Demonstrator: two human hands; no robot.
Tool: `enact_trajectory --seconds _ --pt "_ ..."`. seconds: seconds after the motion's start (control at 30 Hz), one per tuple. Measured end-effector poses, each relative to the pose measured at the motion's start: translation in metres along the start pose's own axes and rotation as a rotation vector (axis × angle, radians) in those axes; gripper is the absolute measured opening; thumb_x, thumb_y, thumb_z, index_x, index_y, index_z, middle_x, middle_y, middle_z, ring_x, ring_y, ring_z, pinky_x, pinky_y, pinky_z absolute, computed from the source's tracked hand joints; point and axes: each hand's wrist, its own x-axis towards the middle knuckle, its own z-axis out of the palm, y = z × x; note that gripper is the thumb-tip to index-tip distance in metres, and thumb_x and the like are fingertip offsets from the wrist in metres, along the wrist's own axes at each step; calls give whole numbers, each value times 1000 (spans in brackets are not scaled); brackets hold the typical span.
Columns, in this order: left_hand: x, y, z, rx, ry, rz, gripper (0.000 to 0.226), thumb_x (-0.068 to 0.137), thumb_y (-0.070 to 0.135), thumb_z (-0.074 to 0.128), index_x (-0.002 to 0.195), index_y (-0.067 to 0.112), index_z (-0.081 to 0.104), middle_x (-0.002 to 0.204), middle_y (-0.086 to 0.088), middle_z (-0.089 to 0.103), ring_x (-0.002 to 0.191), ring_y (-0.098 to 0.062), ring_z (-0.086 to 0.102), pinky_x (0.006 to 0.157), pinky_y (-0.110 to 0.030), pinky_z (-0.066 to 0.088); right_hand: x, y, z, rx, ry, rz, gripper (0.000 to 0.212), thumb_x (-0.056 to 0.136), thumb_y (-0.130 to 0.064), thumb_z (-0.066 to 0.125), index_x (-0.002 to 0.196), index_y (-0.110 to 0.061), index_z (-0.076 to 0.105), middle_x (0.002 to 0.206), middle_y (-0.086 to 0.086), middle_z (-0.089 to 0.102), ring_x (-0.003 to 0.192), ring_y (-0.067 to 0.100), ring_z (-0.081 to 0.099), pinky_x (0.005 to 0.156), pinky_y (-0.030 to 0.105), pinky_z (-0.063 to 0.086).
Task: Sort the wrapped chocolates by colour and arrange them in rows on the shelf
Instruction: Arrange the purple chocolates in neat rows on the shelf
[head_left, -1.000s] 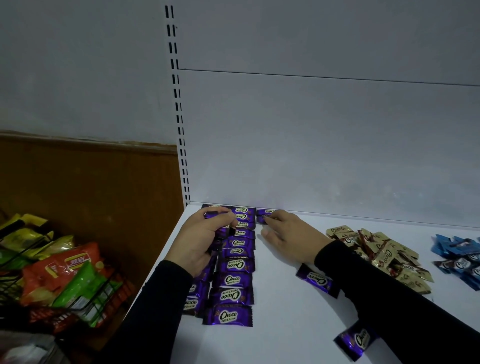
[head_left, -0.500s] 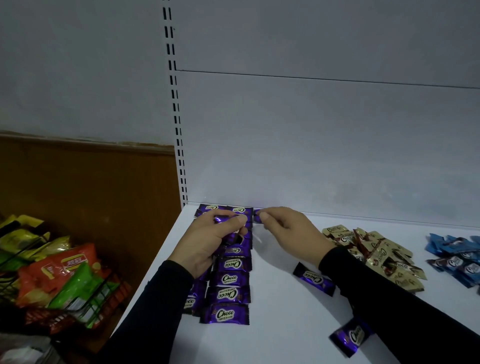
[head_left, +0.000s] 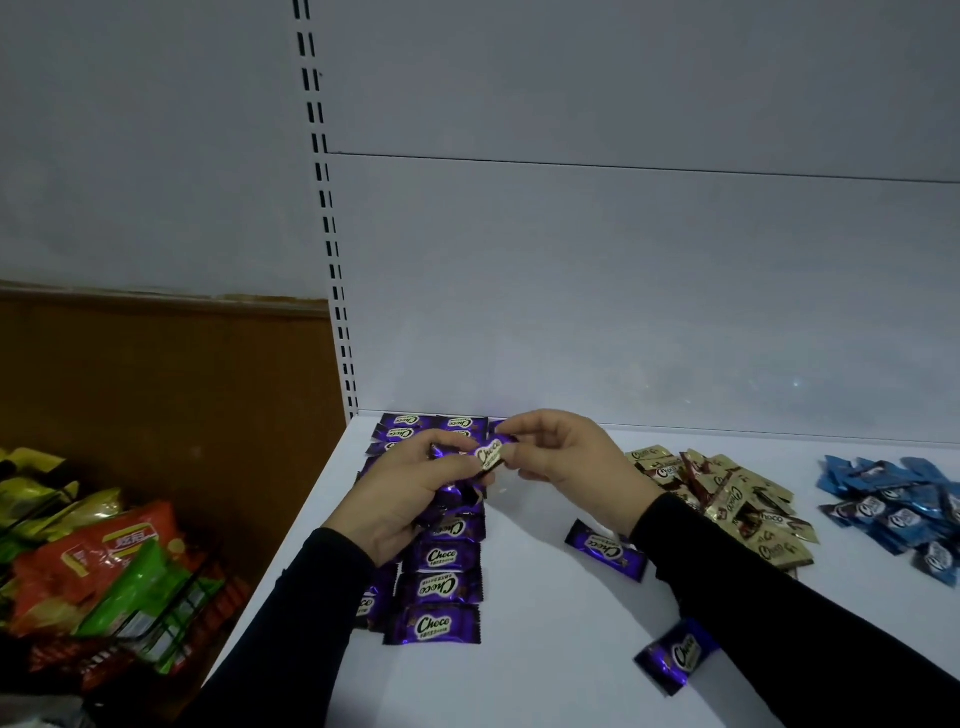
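Purple wrapped chocolates lie in rows (head_left: 441, 587) along the left end of the white shelf (head_left: 545, 675). My left hand (head_left: 410, 493) and my right hand (head_left: 571, 457) meet above those rows, each pinching one end of a single purple chocolate (head_left: 491, 454) held off the shelf. My left hand also seems to clutch more purple wrappers under its fingers. Two loose purple chocolates lie apart, one (head_left: 605, 548) beside my right sleeve and one (head_left: 675, 657) near the front. A gold pile (head_left: 737, 499) and a blue pile (head_left: 904, 506) sit to the right.
The shelf's white back panel (head_left: 623, 286) rises behind the rows, with a slotted upright (head_left: 332, 260) at its left end. Left of the shelf and lower, a wire basket (head_left: 104, 587) holds red, green and yellow snack bags in front of a brown wall.
Both hands have risen from the back of the purple rows and come together. The purple chocolate that my right hand had at the back row is now lifted between both hands.
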Motion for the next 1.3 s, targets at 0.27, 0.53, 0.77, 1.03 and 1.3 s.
enact_trajectory --seconds 0.27,0.53,0.77,1.03,1.3 --pt "5 -5 -2 211 20 109 15 85 3 74 94 15 72 85 -12 75 72 -17 68 71 -28 50 -4 -2 -5 -5 -48 49 15 87 -2 70 98 -7 62 86 9 69 73 15 68 73 24 56" --pt "11 -7 -7 183 167 134 20 83 11 79 99 19 71 89 -15 75 78 -33 74 70 -39 59 10 14 -30 -497 136 -47 9 86 -24 75 93 -28 77 77 -13 68 66 1 57 65 13 42" --pt "13 -6 -9 139 183 126 20 83 11 78 101 18 70 96 -15 75 83 -34 74 77 -48 60 18 36 -30 -1136 12 -270 21 93 -15 57 104 -12 74 99 5 67 98 22 61 85 30 45" --pt "15 -8 -10 131 176 133 18 84 12 78 99 19 70 95 -15 75 82 -35 74 78 -49 60 5 32 -33 -1139 -89 -302 27 99 -27 52 117 -20 71 114 -3 64 105 12 58 90 20 42" --pt "15 -9 -12 133 176 125 19 83 14 79 99 20 71 99 -13 75 84 -33 75 80 -52 60 8 38 -26 -1205 -193 -181 40 104 -41 35 100 -11 62 114 1 51 102 21 50 94 35 41"
